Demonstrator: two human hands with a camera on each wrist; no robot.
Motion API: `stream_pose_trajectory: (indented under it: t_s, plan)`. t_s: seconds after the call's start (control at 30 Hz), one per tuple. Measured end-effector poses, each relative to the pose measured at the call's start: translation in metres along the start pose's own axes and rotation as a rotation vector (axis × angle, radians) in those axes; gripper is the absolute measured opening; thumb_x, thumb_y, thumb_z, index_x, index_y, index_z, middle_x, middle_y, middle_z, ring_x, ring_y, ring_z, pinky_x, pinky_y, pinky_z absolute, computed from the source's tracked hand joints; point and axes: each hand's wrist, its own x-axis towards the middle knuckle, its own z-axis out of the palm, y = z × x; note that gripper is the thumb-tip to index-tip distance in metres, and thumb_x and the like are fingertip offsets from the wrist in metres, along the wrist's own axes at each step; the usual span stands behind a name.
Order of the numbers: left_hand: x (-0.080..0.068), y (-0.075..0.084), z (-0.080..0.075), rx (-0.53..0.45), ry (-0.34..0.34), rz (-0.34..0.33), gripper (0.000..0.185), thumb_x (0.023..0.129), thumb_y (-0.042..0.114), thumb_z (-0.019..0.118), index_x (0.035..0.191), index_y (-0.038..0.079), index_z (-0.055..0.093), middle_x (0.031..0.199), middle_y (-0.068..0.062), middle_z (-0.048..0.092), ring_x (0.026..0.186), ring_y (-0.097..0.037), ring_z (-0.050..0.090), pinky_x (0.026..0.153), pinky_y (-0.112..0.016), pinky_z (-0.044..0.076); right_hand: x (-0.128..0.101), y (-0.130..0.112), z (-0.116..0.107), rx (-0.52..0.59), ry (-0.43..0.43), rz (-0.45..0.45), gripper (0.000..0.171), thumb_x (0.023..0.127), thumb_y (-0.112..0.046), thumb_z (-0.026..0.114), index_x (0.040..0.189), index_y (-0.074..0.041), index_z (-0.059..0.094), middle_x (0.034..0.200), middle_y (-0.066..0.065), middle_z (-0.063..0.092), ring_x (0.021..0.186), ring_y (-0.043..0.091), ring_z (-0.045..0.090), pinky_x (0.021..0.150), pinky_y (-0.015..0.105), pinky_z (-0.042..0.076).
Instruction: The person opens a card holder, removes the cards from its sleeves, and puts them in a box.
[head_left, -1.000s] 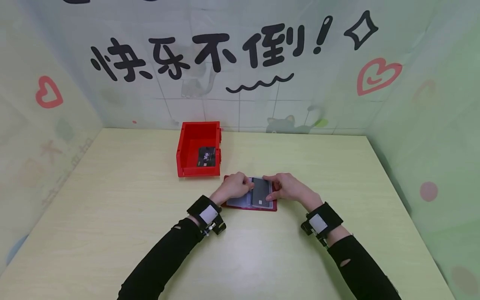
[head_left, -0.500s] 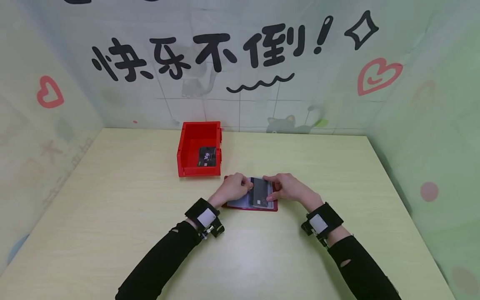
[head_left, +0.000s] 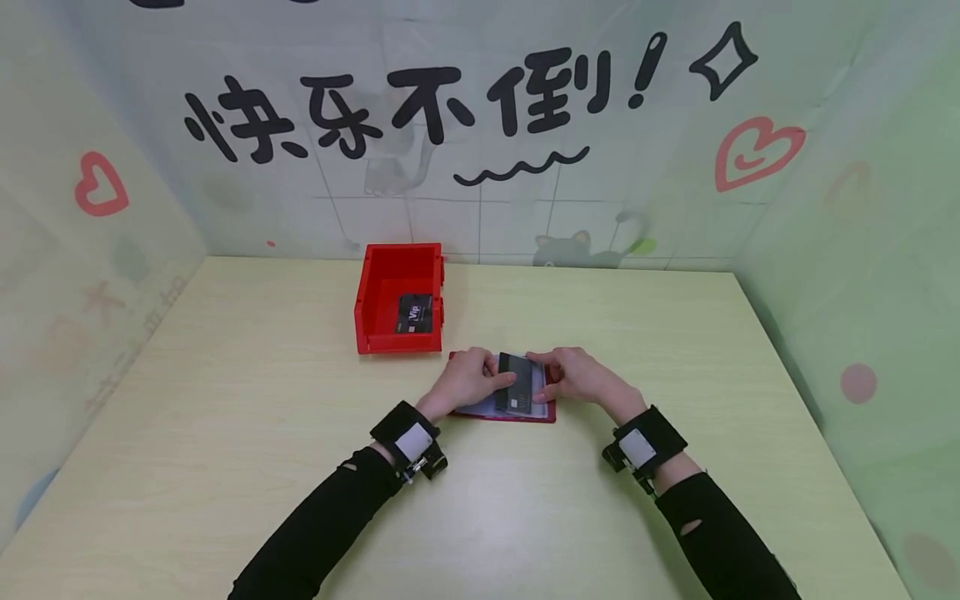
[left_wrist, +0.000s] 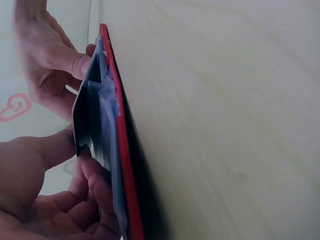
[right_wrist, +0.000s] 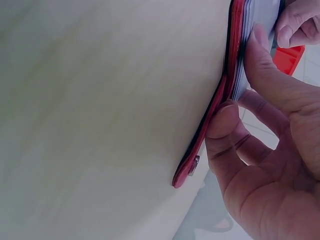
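A red card holder [head_left: 551, 412] with clear plastic sleeves lies opened out on the table, in front of me. My left hand [head_left: 467, 379] pinches the left edge of a dark grey card [head_left: 516, 396], thumb on top. In the left wrist view the fingers curl beneath this card [left_wrist: 78, 117], whose near edge stands lifted off the sleeves. My right hand [head_left: 579, 373] grips the holder's right side. The right wrist view shows its thumb [right_wrist: 257, 50] on the stacked sleeves and other fingers at the red cover [right_wrist: 212, 110], above a metal snap [right_wrist: 194, 166].
Behind the holder, slightly left, stands a red plastic bin [head_left: 397, 343]. A black card marked "Vip" [head_left: 415, 313] lies inside it. Printed fabric walls [head_left: 480, 225] enclose the table [head_left: 262, 400] at the back and both sides.
The left thumb has come over the card's edge, and the card has shifted a little left with that edge raised. My right hand stays nearly in place.
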Motion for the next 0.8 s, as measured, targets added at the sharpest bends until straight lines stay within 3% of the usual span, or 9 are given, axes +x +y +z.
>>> stream_pose_trajectory:
  t_s: [0.23, 0.47, 0.8]
  plan:
    - [-0.0018, -0.0002, -0.0037, -0.005, 0.028, 0.011, 0.028, 0.092, 0.029, 0.074, 0.077, 0.008, 0.063, 0.058, -0.001, 0.051, 0.056, -0.016, 0.047, 0.052, -0.024, 0.028, 0.0002, -0.0005, -0.0003, 0.009, -0.005, 0.016, 0.073, 0.085, -0.023, 0.081, 0.148, -0.007, 0.049, 0.083, 0.005, 0.043, 0.088, 0.021, 0.047, 0.070, 0.028, 0.036]
    - [-0.0053, -0.0012, -0.0057, -0.099, 0.038, -0.077, 0.023, 0.093, 0.025, 0.073, 0.095, 0.004, 0.065, 0.075, -0.008, 0.069, 0.058, -0.015, 0.060, 0.055, -0.022, 0.041, 0.0006, -0.0001, 0.0000, 0.009, -0.003, 0.016, 0.073, 0.085, -0.023, 0.081, 0.148, -0.008, 0.049, 0.084, 0.005, 0.043, 0.085, 0.020, 0.047, 0.069, 0.028, 0.036]
    - [-0.0090, -0.0077, -0.0074, -0.198, 0.031, -0.086, 0.032, 0.096, 0.017, 0.069, 0.118, -0.003, 0.058, 0.093, -0.017, 0.076, 0.055, -0.016, 0.063, 0.057, -0.022, 0.050, 0.0014, 0.0001, 0.0002, -0.004, -0.007, 0.017, 0.073, 0.084, -0.024, 0.081, 0.148, -0.008, 0.049, 0.084, 0.006, 0.045, 0.086, 0.020, 0.048, 0.070, 0.028, 0.036]
